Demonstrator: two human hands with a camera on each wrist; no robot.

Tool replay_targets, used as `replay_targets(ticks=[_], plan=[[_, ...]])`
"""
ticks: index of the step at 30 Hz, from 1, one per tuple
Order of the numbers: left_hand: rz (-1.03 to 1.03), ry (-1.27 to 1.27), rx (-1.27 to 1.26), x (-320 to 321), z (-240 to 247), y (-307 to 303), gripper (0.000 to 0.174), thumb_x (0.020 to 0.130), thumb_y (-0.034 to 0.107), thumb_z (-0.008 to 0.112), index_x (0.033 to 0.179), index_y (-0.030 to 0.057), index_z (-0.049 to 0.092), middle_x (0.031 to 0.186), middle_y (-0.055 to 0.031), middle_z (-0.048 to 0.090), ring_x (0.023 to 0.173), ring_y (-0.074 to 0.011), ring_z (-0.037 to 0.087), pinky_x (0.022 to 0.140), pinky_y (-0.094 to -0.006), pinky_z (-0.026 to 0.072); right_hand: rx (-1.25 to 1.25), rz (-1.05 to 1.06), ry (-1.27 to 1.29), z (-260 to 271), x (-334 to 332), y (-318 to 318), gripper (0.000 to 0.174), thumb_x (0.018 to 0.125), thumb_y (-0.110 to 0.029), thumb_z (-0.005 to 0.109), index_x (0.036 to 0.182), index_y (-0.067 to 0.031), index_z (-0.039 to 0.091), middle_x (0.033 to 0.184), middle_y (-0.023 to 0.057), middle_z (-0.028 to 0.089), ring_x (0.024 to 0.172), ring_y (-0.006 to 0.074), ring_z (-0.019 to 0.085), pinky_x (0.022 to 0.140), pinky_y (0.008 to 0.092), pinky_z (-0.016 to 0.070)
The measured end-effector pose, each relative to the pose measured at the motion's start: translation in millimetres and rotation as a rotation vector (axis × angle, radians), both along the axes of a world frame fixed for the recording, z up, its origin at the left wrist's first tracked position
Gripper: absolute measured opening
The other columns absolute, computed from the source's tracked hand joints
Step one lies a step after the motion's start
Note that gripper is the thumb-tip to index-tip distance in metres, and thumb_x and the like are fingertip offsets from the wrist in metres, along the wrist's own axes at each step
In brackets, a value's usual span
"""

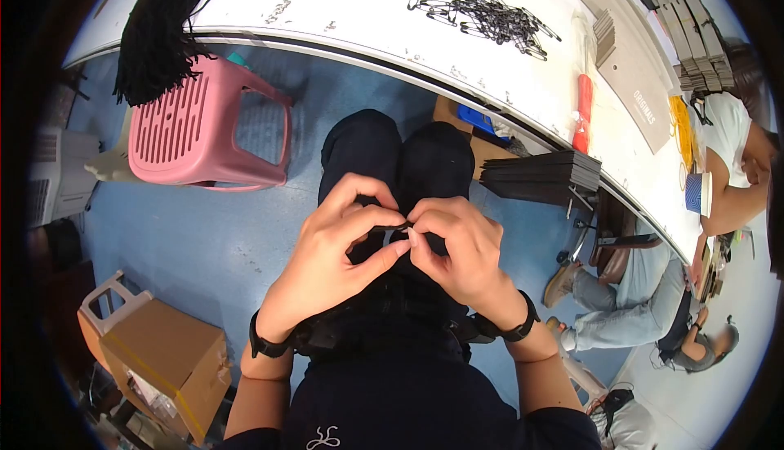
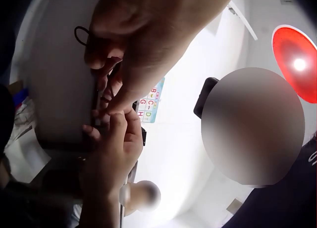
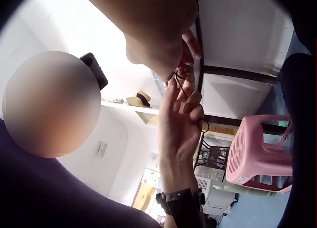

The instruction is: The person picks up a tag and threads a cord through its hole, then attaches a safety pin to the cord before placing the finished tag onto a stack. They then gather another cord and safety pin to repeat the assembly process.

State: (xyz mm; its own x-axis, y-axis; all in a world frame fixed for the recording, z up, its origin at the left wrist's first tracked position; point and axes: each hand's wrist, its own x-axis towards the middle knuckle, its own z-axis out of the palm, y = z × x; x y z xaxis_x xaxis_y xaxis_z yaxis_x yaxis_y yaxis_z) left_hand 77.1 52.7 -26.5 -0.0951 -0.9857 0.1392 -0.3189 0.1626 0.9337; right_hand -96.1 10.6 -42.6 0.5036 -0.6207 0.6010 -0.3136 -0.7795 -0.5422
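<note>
Nearest is the person's dark shirt (image 1: 384, 393), before the counter (image 1: 351, 9). On that same side of the counter, the left hand (image 1: 331, 233) and right hand (image 1: 464, 246) meet, pinching a thin black cord (image 3: 181, 85) that runs from one to the other, a loop (image 3: 208, 126) jutting beside the left; neither hand is clearly nearer it. Upon the counter lie black strands (image 1: 159, 33), overhanging its edge, and a heap of black loops (image 1: 490, 19).
</note>
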Motion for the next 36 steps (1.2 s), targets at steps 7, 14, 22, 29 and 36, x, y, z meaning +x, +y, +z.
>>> replay_targets(ticks=[7,14,22,29,36], plan=[[0.028,0.077,0.066,-1,-1,6,0.008,0.078,-0.004,0.066,0.086,-0.0027,0.064,0.081,-0.0052,0.06,0.06,-0.0069,0.051,0.048,-0.019,0.0355,0.052,0.032,-0.053,-2,4,0,0.03,0.066,0.006,0.071,0.088,-0.0018,0.052,0.077,0.0082,0.059,0.062,0.0212,0.058,0.051,0.0282,0.0471],[0.046,0.197,0.064,-3,-3,6,0.009,0.08,-0.005,0.063,0.089,-0.0024,0.063,0.073,-0.0053,0.058,0.056,-0.0073,0.05,0.045,-0.0206,0.0347,0.458,0.05,-0.239,1,4,8,0.019,0.076,0.005,0.067,0.09,-0.0001,0.055,0.079,0.0087,0.059,0.067,0.0182,0.061,0.057,0.0264,0.0499],[-0.172,0.643,0.411,7,1,4,0.006,0.085,-0.004,0.06,0.091,-0.0044,0.061,0.076,-0.0019,0.058,0.068,-0.0045,0.053,0.058,-0.0201,0.0419,0.646,0.157,-0.347,2,-2,3,0.016,0.079,0.003,0.066,0.092,0.0003,0.057,0.085,0.0094,0.061,0.07,0.0172,0.062,0.061,0.0258,0.0516],[-0.129,0.787,0.457,8,-1,3,0.008,0.086,-0.002,0.06,0.094,-0.0056,0.062,0.079,-0.002,0.058,0.069,-0.005,0.054,0.061,-0.019,0.0431,0.178,0.131,-0.117,4,-3,-5,0.02,0.073,0.004,0.069,0.09,-0.0001,0.059,0.083,0.0113,0.063,0.067,0.0235,0.062,0.057,0.0289,0.0503],[-0.073,0.673,0.311,1,-4,6,0.008,0.086,-0.002,0.06,0.093,-0.0063,0.062,0.076,-0.0028,0.057,0.067,-0.0041,0.052,0.057,-0.0186,0.0395,0.3,0.158,-0.138,7,-4,-6,0.018,0.076,0.001,0.069,0.092,0.0013,0.06,0.083,0.0117,0.065,0.071,0.0245,0.065,0.061,0.0306,0.0517]])
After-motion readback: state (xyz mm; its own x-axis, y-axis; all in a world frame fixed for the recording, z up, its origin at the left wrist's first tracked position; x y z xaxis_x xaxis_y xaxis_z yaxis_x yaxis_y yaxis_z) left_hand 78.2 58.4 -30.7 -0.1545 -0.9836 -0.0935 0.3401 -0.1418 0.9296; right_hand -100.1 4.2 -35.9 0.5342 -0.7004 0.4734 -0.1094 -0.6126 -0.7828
